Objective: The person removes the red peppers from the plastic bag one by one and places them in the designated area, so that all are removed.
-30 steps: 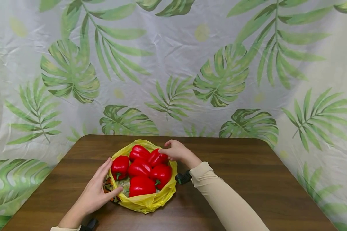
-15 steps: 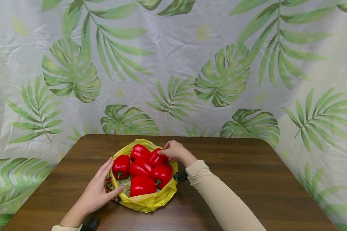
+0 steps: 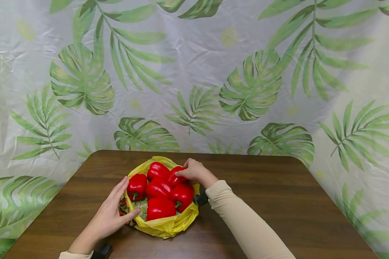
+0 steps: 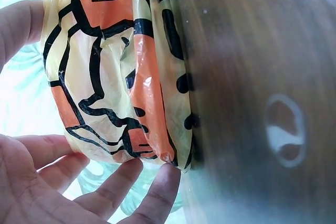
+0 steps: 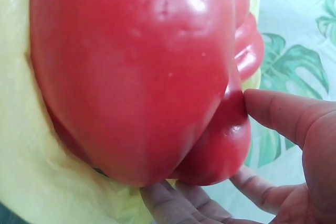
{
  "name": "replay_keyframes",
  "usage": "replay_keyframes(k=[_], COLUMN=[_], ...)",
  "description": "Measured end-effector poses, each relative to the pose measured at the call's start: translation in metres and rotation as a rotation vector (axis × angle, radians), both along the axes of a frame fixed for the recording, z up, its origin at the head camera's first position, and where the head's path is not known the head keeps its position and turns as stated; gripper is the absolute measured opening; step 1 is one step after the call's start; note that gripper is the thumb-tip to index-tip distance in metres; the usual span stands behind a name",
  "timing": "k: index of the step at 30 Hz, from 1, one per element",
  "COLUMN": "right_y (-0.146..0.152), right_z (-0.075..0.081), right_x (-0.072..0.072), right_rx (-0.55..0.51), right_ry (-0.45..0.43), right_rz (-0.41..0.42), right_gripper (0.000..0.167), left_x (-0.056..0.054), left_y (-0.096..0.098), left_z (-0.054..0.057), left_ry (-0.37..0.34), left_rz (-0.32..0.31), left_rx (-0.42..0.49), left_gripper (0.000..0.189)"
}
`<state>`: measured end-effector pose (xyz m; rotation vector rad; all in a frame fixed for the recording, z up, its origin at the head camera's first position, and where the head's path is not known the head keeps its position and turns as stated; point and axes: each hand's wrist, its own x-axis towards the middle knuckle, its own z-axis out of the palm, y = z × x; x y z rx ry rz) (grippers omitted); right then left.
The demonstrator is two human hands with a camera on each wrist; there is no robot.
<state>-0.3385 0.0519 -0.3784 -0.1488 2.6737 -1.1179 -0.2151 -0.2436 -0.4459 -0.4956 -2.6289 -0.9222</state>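
A yellow plastic bag (image 3: 168, 228) with its rim rolled down holds several red bell peppers (image 3: 157, 188). My left hand (image 3: 108, 216) rests against the bag's left side, fingers extended and thumb over the near rim. The left wrist view shows its fingertips touching the bag's printed side (image 4: 105, 77). At the bag's far right, my right hand (image 3: 196, 172) grips one red bell pepper (image 3: 174, 176) between thumb and fingers. In the right wrist view, the thumb lies on that pepper (image 5: 223, 148), the fingers curl beneath it, and a nearer pepper (image 5: 131, 66) partly covers it.
The bag stands on a dark brown wooden table (image 3: 262, 201), left of its middle. Behind the table hangs a pale curtain (image 3: 194, 72) printed with green leaves. A dark wrist strap (image 3: 201, 198) sits near the bag's right rim.
The right hand has moved slightly left and its fingers have closed farther around the far-right pepper. The left hand keeps its place at the bag; the whole view has shifted a little.
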Motion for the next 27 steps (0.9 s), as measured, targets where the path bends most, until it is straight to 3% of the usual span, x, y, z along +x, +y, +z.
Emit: replay_keyframes(k=[13, 27], right_y=[0.0003, -0.0013], right_z=[0.0014, 0.0037], right_x=[0.0038, 0.0034], right_rx=[-0.02, 0.103], right_ry=[0.024, 0.147], right_rz=[-0.005, 0.023], right_gripper=[0.04, 0.044], left_x=[0.0001, 0.0006], left_y=[-0.0003, -0.0001], left_z=[-0.0003, 0.0007], left_ry=[-0.017, -0.023], left_rz=[-0.001, -0.003], left_rx=[-0.001, -0.003], left_gripper=[0.104, 0.103])
